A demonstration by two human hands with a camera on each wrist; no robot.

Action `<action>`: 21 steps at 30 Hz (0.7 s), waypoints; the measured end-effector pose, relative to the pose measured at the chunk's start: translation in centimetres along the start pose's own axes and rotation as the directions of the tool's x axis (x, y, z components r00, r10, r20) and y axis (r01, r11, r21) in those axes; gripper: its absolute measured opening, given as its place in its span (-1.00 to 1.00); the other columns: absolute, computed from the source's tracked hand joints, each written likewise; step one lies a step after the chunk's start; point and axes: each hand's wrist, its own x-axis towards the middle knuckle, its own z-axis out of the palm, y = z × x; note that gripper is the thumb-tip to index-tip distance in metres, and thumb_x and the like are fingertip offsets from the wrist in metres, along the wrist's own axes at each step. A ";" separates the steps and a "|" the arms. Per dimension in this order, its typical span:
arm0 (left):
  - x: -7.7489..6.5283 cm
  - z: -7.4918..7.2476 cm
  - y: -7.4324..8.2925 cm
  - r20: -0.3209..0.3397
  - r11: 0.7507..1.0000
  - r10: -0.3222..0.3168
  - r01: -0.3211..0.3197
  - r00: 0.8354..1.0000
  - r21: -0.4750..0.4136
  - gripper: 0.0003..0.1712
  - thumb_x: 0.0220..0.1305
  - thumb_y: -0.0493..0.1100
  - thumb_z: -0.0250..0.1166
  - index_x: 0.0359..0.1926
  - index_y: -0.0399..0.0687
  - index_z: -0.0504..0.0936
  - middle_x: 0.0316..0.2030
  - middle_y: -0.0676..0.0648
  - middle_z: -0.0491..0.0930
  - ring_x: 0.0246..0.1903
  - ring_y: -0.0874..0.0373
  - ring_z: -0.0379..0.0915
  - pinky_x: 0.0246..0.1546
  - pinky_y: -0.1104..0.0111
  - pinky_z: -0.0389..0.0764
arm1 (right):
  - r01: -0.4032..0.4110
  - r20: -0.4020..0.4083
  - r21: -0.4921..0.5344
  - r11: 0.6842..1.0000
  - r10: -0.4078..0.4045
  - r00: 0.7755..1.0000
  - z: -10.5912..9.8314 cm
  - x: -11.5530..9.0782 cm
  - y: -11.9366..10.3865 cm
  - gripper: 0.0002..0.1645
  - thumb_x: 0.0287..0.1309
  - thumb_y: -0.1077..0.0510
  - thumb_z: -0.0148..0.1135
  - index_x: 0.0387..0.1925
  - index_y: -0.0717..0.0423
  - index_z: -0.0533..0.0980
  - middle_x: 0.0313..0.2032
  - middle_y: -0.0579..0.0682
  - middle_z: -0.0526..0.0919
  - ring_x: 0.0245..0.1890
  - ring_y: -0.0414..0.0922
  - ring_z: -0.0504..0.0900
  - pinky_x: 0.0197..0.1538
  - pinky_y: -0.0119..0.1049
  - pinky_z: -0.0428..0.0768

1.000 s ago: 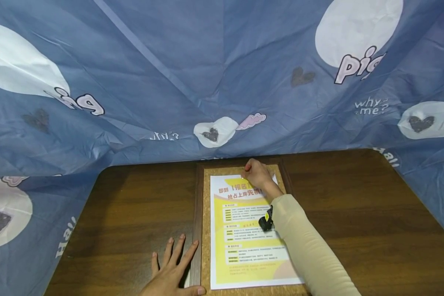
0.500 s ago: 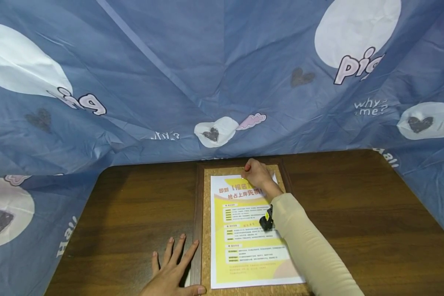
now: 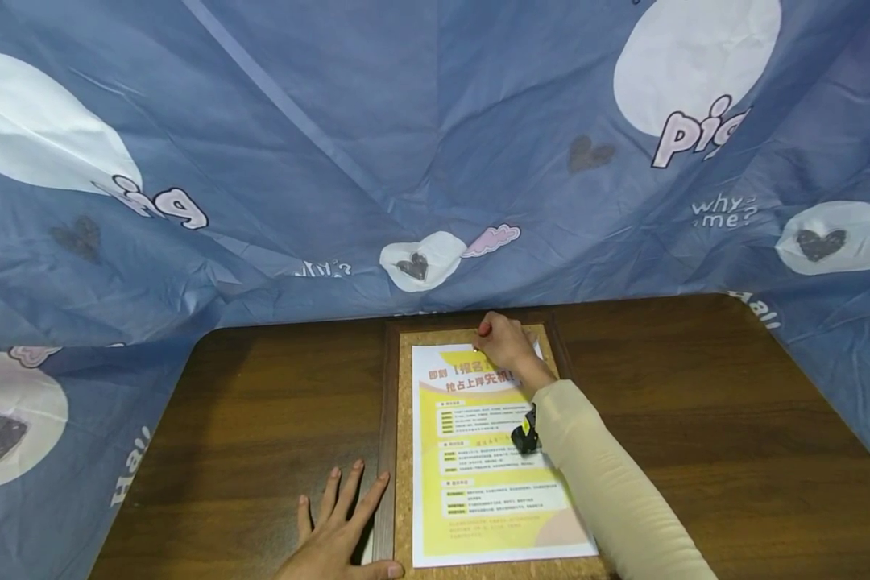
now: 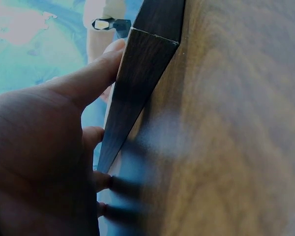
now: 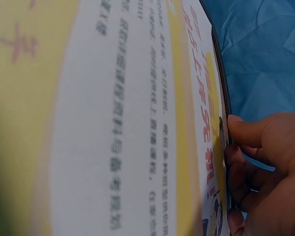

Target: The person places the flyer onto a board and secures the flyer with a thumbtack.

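Note:
A wood-framed cork board (image 3: pixel 403 451) lies on the table, bearing a yellow and white printed poster (image 3: pixel 478 475). At the poster's top edge, right of centre, my right hand (image 3: pixel 507 345) has its fingers curled, thumb and fingertips together at a small shiny speck like a pin; its exact kind I cannot tell, as the fingers hide most of it. In the right wrist view the thumb (image 5: pixel 246 130) meets the paper's top edge. My left hand (image 3: pixel 333 528) lies spread at the board's lower left side. Its thumb rests on the frame (image 4: pixel 137 78), with the other fingers alongside on the table.
The brown wooden table (image 3: pixel 696 419) reaches out on both sides of the board. Behind it hangs a blue printed cloth (image 3: pixel 319 161), close to the table's back edge. My right forearm, in a cream sleeve (image 3: pixel 609 483), crosses the poster's right side.
Both hands, the poster and the board keep their places. Only the head view shifts very slightly.

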 end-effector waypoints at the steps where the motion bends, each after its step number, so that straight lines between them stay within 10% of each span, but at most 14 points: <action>1: 0.0 0.0 0.0 0.002 1.000 -0.002 0.002 1.000 -0.001 0.23 0.01 0.46 0.36 0.57 0.14 0.00 0.53 -0.32 -0.28 0.43 -0.46 -0.53 0.06 -0.56 -0.48 | -0.002 -0.001 0.003 1.000 0.002 1.000 0.0 0.0 0.0 -0.81 0.23 0.07 0.33 -0.28 0.08 0.52 -0.28 0.04 0.66 -0.14 0.09 0.59 0.08 0.18 0.28; 21: 0.1 0.1 -0.3 0.020 0.999 -0.022 0.023 1.000 -0.041 0.20 0.05 0.42 0.35 0.57 0.14 -0.01 0.53 -0.30 -0.30 0.43 -0.46 -0.55 0.06 -0.55 -0.52 | 0.042 -0.039 0.031 0.999 -0.041 0.998 -1.5 -1.4 1.0 -0.76 0.32 0.04 0.22 -0.17 0.13 0.55 -0.30 0.03 0.68 -0.25 0.06 0.59 0.08 0.24 0.17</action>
